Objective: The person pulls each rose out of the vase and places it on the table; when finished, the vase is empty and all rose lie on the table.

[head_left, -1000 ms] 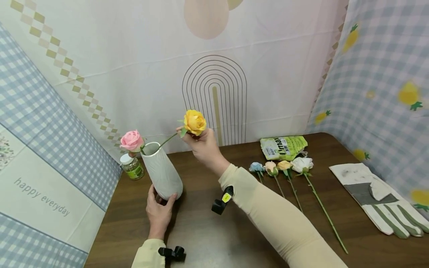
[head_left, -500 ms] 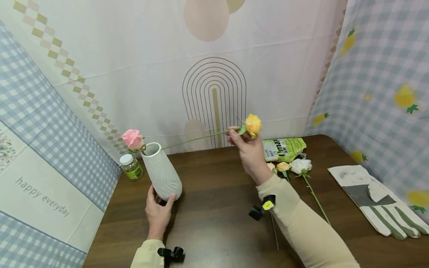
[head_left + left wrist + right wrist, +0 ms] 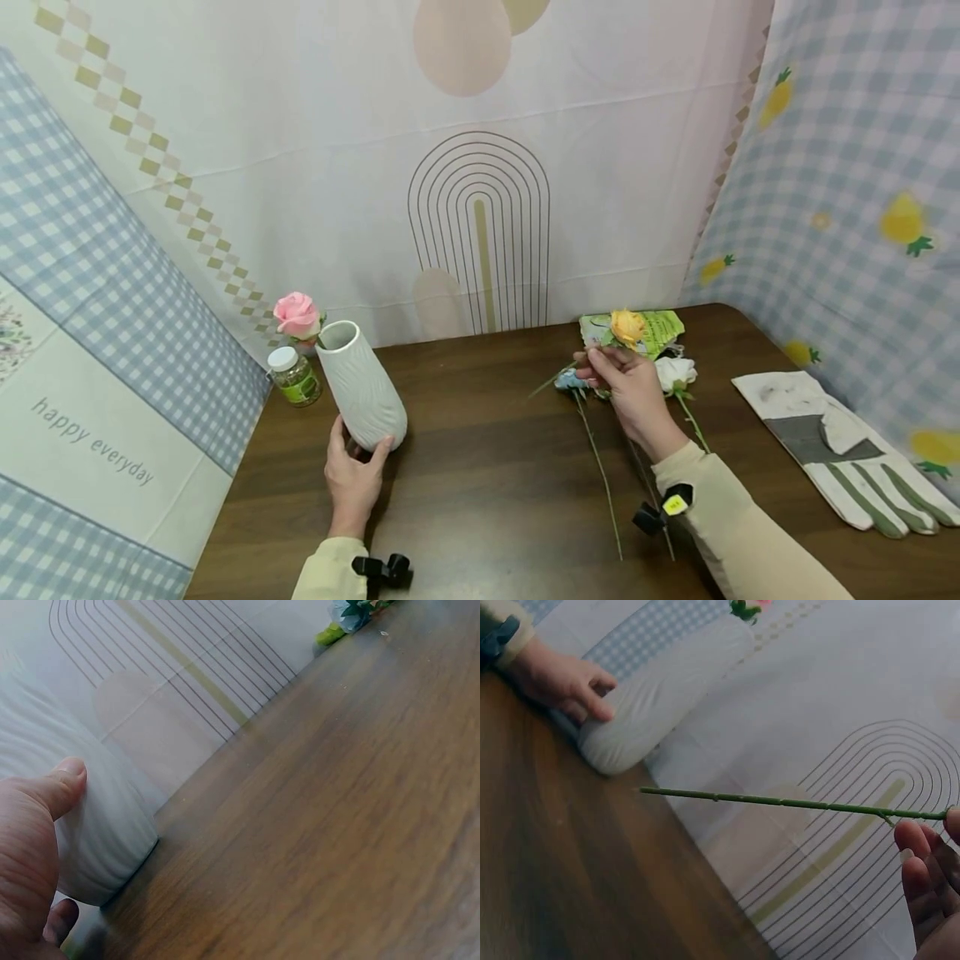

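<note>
My left hand [image 3: 352,483] grips the lower part of a white ribbed vase [image 3: 363,387], thumb on its near side. One pink rose [image 3: 297,315] leans out over the vase's left rim. Over the flowers on the right, my right hand [image 3: 637,400] pinches a yellow rose [image 3: 627,327] by its stem, close under the bloom. In the right wrist view the green stem [image 3: 780,802] points back toward the vase, its cut end apart from it. A blue rose [image 3: 572,379] and a white rose [image 3: 677,373] lie beneath and beside this hand, which partly hides other flowers.
Left of the vase stands a small jar [image 3: 295,377] with a white lid. A green packet [image 3: 663,332] lies at the back right behind the flowers. Striped work gloves [image 3: 843,450] rest on the right side of the brown table [image 3: 465,500]. Fabric walls close in the back and sides.
My right hand has drawn the yellow rose out of the vase and carried it right, over the other flowers. My left hand keeps its grip on the vase, which stays in place.
</note>
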### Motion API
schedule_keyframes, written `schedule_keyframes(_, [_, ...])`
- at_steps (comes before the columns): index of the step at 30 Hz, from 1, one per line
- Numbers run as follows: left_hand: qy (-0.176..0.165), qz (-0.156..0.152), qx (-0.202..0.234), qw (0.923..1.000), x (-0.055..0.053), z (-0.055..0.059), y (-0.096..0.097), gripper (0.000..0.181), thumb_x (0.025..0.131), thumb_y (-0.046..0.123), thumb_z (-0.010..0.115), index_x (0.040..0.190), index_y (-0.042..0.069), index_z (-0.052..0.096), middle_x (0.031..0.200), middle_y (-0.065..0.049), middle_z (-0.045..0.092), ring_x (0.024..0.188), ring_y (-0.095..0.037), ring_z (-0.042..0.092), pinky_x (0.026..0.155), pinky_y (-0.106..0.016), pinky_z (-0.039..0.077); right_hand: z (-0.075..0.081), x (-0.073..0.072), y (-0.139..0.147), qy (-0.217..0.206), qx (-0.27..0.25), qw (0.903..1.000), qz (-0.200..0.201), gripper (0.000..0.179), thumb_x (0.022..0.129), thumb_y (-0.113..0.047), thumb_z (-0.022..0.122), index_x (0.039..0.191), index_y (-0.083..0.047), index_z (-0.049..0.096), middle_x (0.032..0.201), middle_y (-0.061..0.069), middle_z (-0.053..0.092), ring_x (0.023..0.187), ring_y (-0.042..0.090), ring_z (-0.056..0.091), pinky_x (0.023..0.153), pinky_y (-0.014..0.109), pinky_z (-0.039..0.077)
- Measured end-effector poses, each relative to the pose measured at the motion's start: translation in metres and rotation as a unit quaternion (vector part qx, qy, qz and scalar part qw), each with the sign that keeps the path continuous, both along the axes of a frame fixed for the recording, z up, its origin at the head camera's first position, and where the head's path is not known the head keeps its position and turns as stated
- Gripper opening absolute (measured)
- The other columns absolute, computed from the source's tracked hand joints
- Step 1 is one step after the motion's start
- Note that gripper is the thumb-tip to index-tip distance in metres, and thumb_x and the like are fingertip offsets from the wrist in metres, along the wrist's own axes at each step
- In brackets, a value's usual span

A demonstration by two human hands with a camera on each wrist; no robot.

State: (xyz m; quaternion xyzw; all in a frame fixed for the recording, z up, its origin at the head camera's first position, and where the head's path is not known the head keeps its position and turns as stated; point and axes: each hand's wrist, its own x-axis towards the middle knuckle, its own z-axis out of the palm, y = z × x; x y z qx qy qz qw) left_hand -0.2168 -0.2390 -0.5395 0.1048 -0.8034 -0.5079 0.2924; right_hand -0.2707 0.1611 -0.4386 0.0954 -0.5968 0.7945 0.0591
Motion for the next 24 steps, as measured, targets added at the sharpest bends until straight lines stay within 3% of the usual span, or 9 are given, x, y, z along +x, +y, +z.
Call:
schedule_keyframes(6, [0.002,-0.002,-0.003,1.0000,0.000,-0.001,0.000,0.086,0.078,0.025,0.082,0.147,0.008,0.035,0.141,-0.018,0.045,0.120,-0.036,0.052,0.094,-0.050,0.046,-0.010,0.003,0.006,-0.021,0.033,0.9988,0.028,0.024,0.097,-0.022,0.058,0.111,-0.003,0.061,0.094,0.003,0.073,0.073,0.012,0.070,0.061,0.023,0.055])
schedule_keyframes(9, [-0.002,-0.004,-0.004,1.0000,0.000,-0.003,-0.001,0.086,0.078,0.025,0.082,0.148,0.008,0.035,0.141,-0.018,0.045,0.121,-0.035,0.051,0.094,-0.050,0.046,-0.014,0.003,0.002,-0.041,0.066,0.9967,0.021,0.033,0.098,-0.023,0.058,0.116,0.005,0.057,0.092,0.003,0.073,0.070,0.011,0.069,0.060,0.023,0.054])
schedule_keyframes(13, [-0.007,-0.004,-0.003,1.0000,0.001,-0.003,-0.001,0.085,0.078,0.026,0.082,0.148,0.009,0.035,0.140,-0.017,0.046,0.121,-0.034,0.051,0.094,-0.050,0.046,-0.021,0.002,-0.007,-0.051,0.115,0.9920,0.001,0.044,0.097,-0.025,0.060,0.123,0.010,0.054,0.094,0.011,0.072,0.067,0.009,0.066,0.061,0.025,0.052])
schedule_keyframes(18, [-0.004,-0.005,-0.003,1.0000,0.000,-0.003,0.000,0.085,0.079,0.026,0.081,0.148,0.008,0.035,0.140,-0.018,0.045,0.120,-0.035,0.051,0.094,-0.051,0.046,-0.030,-0.002,-0.017,-0.051,0.139,0.9889,-0.016,0.039,0.096,-0.021,0.061,0.123,0.007,0.056,0.099,0.022,0.069,0.069,0.014,0.065,0.065,0.027,0.054])
schedule_keyframes(24, [0.001,-0.004,-0.003,1.0000,0.000,-0.002,0.000,0.084,0.079,0.025,0.081,0.148,0.009,0.035,0.141,-0.017,0.045,0.120,-0.035,0.051,0.094,-0.051,0.045,-0.033,-0.008,-0.026,-0.047,0.168,0.9841,-0.035,0.030,0.095,-0.014,0.062,0.119,0.004,0.060,0.096,0.024,0.069,0.072,0.017,0.063,0.063,0.027,0.052])
